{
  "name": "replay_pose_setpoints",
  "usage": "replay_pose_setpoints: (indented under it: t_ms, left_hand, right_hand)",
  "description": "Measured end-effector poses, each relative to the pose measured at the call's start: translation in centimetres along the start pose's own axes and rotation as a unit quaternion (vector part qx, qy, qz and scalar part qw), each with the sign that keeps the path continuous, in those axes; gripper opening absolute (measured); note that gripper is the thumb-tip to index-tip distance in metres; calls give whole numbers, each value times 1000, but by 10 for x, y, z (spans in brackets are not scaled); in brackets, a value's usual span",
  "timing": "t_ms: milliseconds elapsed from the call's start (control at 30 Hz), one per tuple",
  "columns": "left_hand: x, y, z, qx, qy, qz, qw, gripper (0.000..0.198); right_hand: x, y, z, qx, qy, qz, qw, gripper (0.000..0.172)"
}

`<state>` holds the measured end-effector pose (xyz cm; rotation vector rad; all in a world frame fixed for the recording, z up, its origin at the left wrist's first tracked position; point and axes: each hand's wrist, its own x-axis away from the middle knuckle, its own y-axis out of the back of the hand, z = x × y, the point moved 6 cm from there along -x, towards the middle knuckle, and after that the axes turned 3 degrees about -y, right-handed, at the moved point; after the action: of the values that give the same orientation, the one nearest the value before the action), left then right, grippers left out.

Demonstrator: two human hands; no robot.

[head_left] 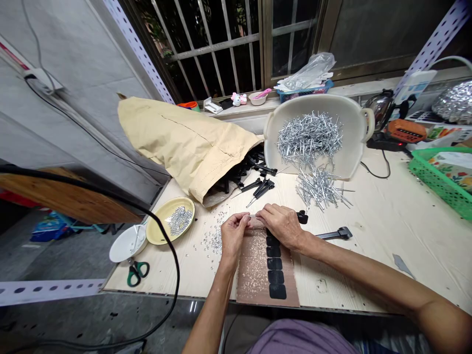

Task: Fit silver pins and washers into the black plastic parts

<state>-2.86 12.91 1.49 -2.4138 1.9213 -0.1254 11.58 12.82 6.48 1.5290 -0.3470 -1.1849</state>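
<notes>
My right hand (282,226) is wrapped around a black plastic handle, and the handle's knobbed end (303,217) sticks out to the right. A thin metal rod (252,215) runs from it toward my left hand (235,232), whose thumb and finger are pinched at the rod's tip. Whatever small part may be in that pinch is hidden. Below both hands lies a brown board (252,275) with pale specks and a column of black rounded pads (276,277). Small clear or silvery bits (214,241) are scattered left of my left hand.
A paper sack (184,142) spills black-handled pieces (263,188). Metal pins (320,189) spill from a tilted white basin (354,142). At left are a yellow bowl (158,231), a white bowl (123,246) and scissors (137,273). Another black-handled piece (337,233) lies right; a black cable (173,265) hangs in front.
</notes>
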Motion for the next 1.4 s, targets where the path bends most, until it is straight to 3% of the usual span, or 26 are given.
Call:
replay_pose_setpoints:
  t_ms: [367, 600, 833, 1033, 1200, 1400]
  left_hand:
    - [1, -3, 5, 10, 7, 17, 1000, 30]
    - [2, -2, -4, -103, -64, 22, 992, 27]
    - [3, -3, 1, -103, -53, 29, 993, 27]
    - [2, -5, -2, -125, -58, 34, 990, 25]
    - [2, -7, -1, -125, -55, 46, 990, 25]
    - [4, -12, 2, -114, -38, 66, 991, 24]
  right_hand:
    - [1, -4, -4, -42, -32, 27, 998, 29]
    - [6, -15, -19, -206, -104, 82, 969, 21]
    - [9, -9, -13, -137, -61, 64, 987, 26]
    - [13, -22, -21, -190, -106, 94, 971, 27]
    - [13, -24, -22, -203, -99, 92, 970, 25]
    - [16, -28, -29, -306, -139, 132, 933, 27]
